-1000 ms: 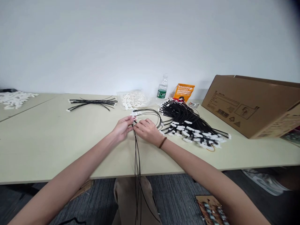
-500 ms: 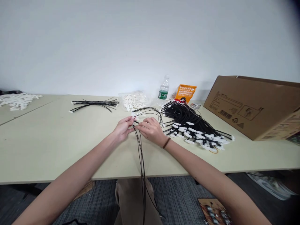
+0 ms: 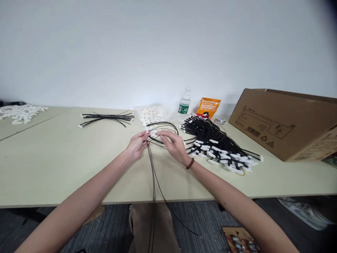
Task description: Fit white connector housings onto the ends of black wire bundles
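Observation:
My left hand (image 3: 137, 144) pinches a white connector (image 3: 146, 129) with black wires. Some of the wires curve in a loop (image 3: 168, 123) over to the right. Others, thin hanging wires (image 3: 153, 182), drop from the fingers past the table edge. My right hand (image 3: 174, 147) is beside the loop, its fingers stretched out and thumb apart, near the wires; whether it touches them is unclear. Behind both hands lies a clear bag of white connectors (image 3: 152, 114). A large heap of black cables (image 3: 210, 135) with white ends is right of my right hand.
Left of the hands lies a small bundle of black cables (image 3: 106, 118). White pieces (image 3: 22, 113) are heaped at far left. A water bottle (image 3: 184, 102), an orange packet (image 3: 208, 107) and a cardboard box (image 3: 279, 123) stand on the table (image 3: 65, 168) toward the right.
My right hand has drawn slightly right, away from my left hand, and its fingers have spread. More wires now loop to the right, and fewer hang down.

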The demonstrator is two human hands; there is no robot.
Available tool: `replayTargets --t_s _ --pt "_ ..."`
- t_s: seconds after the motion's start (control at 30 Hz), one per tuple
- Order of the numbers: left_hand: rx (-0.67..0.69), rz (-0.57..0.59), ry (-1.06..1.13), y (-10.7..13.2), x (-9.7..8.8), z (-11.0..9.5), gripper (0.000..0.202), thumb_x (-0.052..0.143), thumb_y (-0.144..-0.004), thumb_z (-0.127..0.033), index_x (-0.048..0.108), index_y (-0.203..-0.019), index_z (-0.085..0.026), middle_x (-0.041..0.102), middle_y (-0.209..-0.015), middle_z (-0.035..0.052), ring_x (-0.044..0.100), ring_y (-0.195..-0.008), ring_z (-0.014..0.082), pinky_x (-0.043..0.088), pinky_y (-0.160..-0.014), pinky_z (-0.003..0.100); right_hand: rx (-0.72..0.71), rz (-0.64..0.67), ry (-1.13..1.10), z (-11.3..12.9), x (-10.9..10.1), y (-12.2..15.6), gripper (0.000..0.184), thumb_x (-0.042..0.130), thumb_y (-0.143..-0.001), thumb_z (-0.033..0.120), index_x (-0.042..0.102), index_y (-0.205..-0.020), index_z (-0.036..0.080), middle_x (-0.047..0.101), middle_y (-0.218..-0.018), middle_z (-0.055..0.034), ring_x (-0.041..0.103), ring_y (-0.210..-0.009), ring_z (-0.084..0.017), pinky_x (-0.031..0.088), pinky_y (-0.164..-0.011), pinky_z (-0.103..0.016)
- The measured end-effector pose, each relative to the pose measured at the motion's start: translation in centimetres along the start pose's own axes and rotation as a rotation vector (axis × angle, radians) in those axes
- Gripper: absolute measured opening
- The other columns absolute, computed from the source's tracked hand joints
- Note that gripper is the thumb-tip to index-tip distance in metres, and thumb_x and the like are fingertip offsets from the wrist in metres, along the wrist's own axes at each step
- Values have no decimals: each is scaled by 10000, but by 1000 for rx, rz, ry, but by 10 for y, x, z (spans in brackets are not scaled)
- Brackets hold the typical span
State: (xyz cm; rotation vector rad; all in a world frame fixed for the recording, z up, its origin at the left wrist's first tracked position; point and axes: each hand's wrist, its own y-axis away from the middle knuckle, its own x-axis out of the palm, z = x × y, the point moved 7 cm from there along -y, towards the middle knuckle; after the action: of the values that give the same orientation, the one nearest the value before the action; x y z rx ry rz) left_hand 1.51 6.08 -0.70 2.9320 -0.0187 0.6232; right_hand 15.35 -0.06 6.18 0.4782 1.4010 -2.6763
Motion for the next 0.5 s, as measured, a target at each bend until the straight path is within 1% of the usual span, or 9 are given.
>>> replayTargets --t_s 0.1,0.17,0.23,0.3,0.33,0.43,0.5 --pt "6 -22 0 -2 -2 0 103 635 -695 -198 641 -780 -139 586 -805 16 474 -631 54 382 -606 204 206 -183 -381 -10 -18 -7 140 521 -850 313 609 -848 204 648 -864 -21 609 -875 -142 486 -848 -342" --pt "7 -31 6 -2 -3 0 114 644 -686 -197 643 -784 -140 589 -817 19 479 -646 59 383 -614 213 273 -325 -569 -16 -34 -11 147 582 -806 343 594 -806 196 622 -772 7 609 -778 -121 510 -786 -316" --pt "7 -33 8 -2 -2 0 127 660 -669 -196 646 -781 -140 593 -822 23 482 -660 65 384 -619 219 291 -454 -652 -21 -52 -16 158 631 -764 341 600 -799 190 591 -741 22 581 -702 -86 509 -719 -255" --pt "10 -23 -2 -1 -1 1 139 676 -652 -199 649 -775 -140 597 -828 27 482 -666 68 384 -621 223 286 -542 -680 -25 -69 -20 165 661 -734 326 617 -819 192 565 -740 29 540 -655 -56 491 -676 -210" --pt "13 -17 -9 -1 0 1 141 680 -647 -200 650 -772 -140 599 -834 28 482 -668 69 385 -622 225 281 -558 -681 -28 -76 -21 175 668 -726 319 625 -846 198 557 -747 29 525 -649 -50 484 -669 -202" --pt "9 2 -24 -1 1 1 127 675 -655 -198 651 -766 -140 596 -846 30 483 -674 68 388 -623 223 255 -523 -595 -32 -87 -26 231 645 -739 323 629 -952 235 563 -805 15 505 -671 -61 467 -642 -209" --pt "-4 7 -28 -1 1 3 119 667 -665 -191 652 -771 -140 592 -839 29 482 -669 64 391 -619 219 220 -488 -428 -30 -90 -25 250 583 -789 345 618 -1021 258 576 -851 2 488 -660 -74 444 -585 -219"
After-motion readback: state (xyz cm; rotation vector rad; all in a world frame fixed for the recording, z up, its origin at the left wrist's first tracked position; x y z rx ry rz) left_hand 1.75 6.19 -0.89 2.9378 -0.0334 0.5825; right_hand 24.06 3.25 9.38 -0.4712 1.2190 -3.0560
